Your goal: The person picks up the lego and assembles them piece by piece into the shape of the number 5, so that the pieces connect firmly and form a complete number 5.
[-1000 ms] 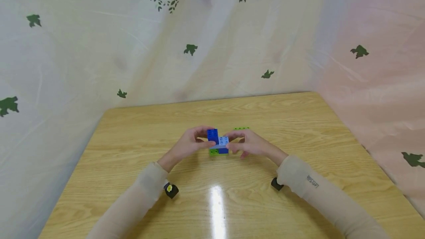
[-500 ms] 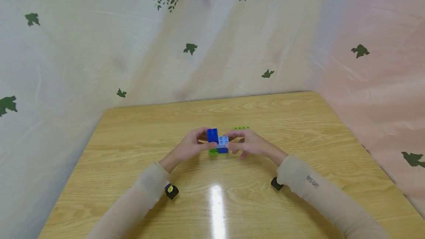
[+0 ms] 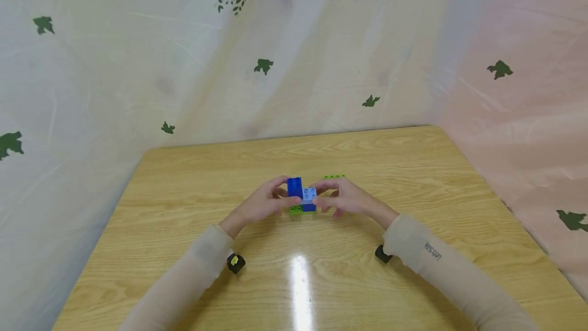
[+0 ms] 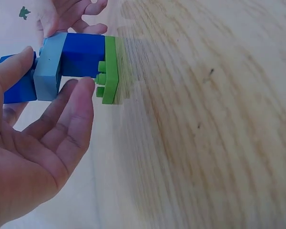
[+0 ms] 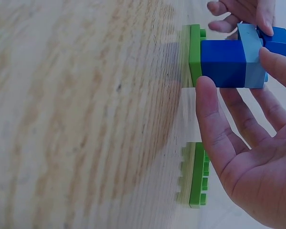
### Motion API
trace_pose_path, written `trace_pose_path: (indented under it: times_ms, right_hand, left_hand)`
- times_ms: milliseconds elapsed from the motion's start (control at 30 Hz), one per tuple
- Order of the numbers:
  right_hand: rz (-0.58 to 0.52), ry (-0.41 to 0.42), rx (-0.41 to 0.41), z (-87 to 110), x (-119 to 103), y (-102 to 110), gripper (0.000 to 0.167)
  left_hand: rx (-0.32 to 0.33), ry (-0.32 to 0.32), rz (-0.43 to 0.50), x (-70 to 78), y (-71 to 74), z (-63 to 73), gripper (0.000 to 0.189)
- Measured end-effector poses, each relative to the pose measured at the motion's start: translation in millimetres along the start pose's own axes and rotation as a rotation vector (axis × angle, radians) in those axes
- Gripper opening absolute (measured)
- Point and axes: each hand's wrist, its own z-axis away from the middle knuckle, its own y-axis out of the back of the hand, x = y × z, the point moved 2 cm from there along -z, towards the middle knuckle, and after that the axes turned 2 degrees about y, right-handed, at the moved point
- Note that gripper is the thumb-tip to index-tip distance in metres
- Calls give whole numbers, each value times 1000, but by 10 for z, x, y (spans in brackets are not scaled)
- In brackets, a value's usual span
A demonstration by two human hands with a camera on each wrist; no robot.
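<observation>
A small toy-brick build stands between both hands on the table. At its base is a green plate (image 4: 111, 71) with studs, and a dark blue brick (image 5: 223, 62) sits on one end of it. Across that lies a light blue brick (image 3: 310, 194), overhanging to the left. An upper dark blue brick (image 3: 294, 186) stands on the overhanging end. My left hand (image 3: 264, 201) pinches this upper brick, thumb in front, fingers behind; other fingers hang under the overhang. My right hand (image 3: 347, 198) holds the light blue brick at its right end, thumb in front, fingers behind.
A second green plate (image 5: 197, 176) lies on the wooden table (image 3: 220, 167), behind the right hand and partly hidden by it in the head view. A patterned cloth (image 3: 298, 96) hangs past the table's far edge.
My left hand has shifted slightly, its thumb moving a little to the right along the bricks. The right hand and the build stay almost where they were.
</observation>
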Motion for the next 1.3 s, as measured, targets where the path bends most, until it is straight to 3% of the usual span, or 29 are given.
trace_pose_path:
  times_ms: [167,633,967,1300]
  right_hand:
    - [1,8,-3,-4,10,4,48]
    - [3,7,-3,-16,37,9,49]
    - [21,9,-2,-24,18,5,48]
    - [31,22,0,-17,7,-7,48]
  left_hand:
    - [-12,39,4,8,1,2,53]
    - [3,34,-37,-7,-6,-10,53]
    - [9,-28,-44,2,-42,6,42]
    - [10,-33,-33,8,-46,11,44]
